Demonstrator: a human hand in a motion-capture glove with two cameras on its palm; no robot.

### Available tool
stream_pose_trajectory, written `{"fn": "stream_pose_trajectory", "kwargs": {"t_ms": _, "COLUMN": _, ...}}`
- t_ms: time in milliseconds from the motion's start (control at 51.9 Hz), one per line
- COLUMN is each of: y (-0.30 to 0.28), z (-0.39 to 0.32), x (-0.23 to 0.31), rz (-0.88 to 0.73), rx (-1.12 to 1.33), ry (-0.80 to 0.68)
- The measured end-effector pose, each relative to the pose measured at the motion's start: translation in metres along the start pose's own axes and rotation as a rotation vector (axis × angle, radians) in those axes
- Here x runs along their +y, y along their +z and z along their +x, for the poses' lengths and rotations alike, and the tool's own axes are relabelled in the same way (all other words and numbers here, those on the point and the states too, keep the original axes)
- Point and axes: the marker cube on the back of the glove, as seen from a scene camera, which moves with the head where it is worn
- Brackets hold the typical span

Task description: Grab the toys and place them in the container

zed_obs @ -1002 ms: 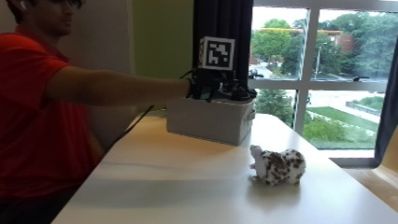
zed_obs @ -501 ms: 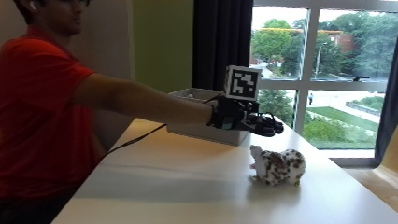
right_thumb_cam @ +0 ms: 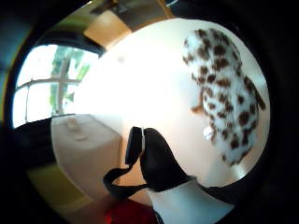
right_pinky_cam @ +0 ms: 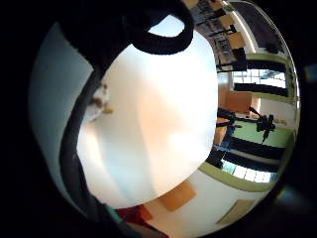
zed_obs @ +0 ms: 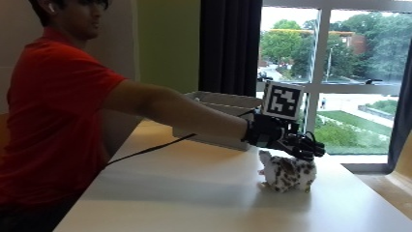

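Hand: I see the gloved right hand [zed_obs: 286, 139] stretched out over the table, just above the toy, fingers spread and relaxed, gripping nothing.
Toy: the spotted plush animal [zed_obs: 287, 173] stands upright on the white table [zed_obs: 193, 193], directly beneath my fingertips [zed_obs: 309, 146]; it looms large beside the palm in the thumb-side view [right_thumb_cam: 224, 93].
Container: the light box [zed_obs: 219, 108] sits on the table behind the hand, near the window [zed_obs: 347, 72].
Contact: I cannot tell whether the fingertips touch the plush.
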Motion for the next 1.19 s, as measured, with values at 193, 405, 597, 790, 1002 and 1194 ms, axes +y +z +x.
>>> {"fn": "stream_pose_trajectory", "kwargs": {"t_ms": 193, "y": 0.006, "z": -0.001, "x": -0.025, "rz": -0.027, "rx": 0.017, "ry": 0.029}}
{"fn": "stream_pose_trajectory", "kwargs": {"t_ms": 405, "y": 0.035, "z": 0.006, "x": -0.035, "rz": -0.071, "rx": -0.013, "ry": 0.036}}
{"fn": "stream_pose_trajectory", "kwargs": {"t_ms": 597, "y": 0.051, "z": 0.004, "x": -0.044, "rz": -0.128, "rx": 0.033, "ry": 0.023}}
{"fn": "stream_pose_trajectory", "kwargs": {"t_ms": 790, "y": 0.054, "z": 0.001, "x": -0.044, "rz": -0.145, "rx": 0.1, "ry": 0.028}}
{"fn": "stream_pose_trajectory", "kwargs": {"t_ms": 1002, "y": 0.057, "z": 0.0, "x": -0.045, "rz": 0.03, "rx": 0.263, "ry": 0.123}}
{"fn": "stream_pose_trajectory", "kwargs": {"t_ms": 1194, "y": 0.056, "z": 0.006, "x": -0.05, "rz": 0.177, "rx": 0.23, "ry": 0.101}}
